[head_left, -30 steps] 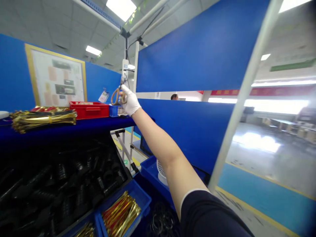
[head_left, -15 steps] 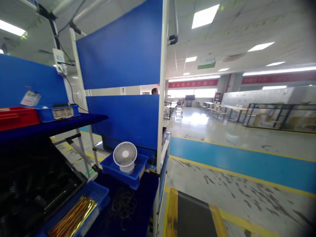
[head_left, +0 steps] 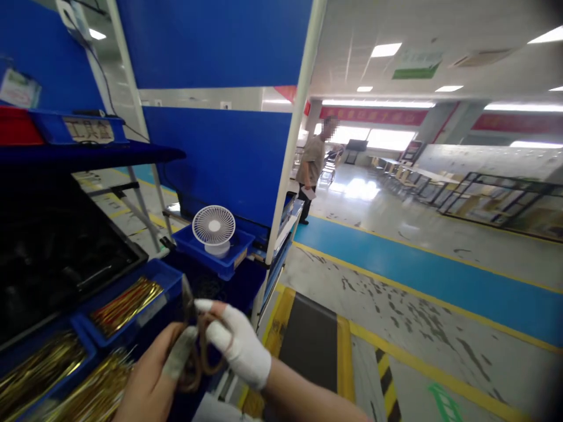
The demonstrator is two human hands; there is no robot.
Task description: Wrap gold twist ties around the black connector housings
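Note:
A pair of scissors (head_left: pixel 203 346) with brown loop handles points upward at the lower middle. My right hand (head_left: pixel 240 340), in a white glove that leaves some fingertips bare, is closed on one handle loop. At the other loop my left hand (head_left: pixel 160 366) grips the scissors, its thumb wrapped in white. The blades stand close together, with nothing seen between them. Both hands are over the dark blue shelf, beside blue trays (head_left: pixel 152 313) of gold and red strips.
A white fan (head_left: pixel 214 225) stands in a blue tray (head_left: pixel 229 269) behind the hands. A black bin (head_left: pixel 105 246) lies left, under a shelf (head_left: pixel 145 153). A white post (head_left: pixel 292 140) rises right of the fan. A person (head_left: pixel 312 161) is in the aisle.
Both my hands have come into view with the scissors. The view has tilted down, showing more trays of gold strips. The person beyond the panel now shows nearly whole in the aisle.

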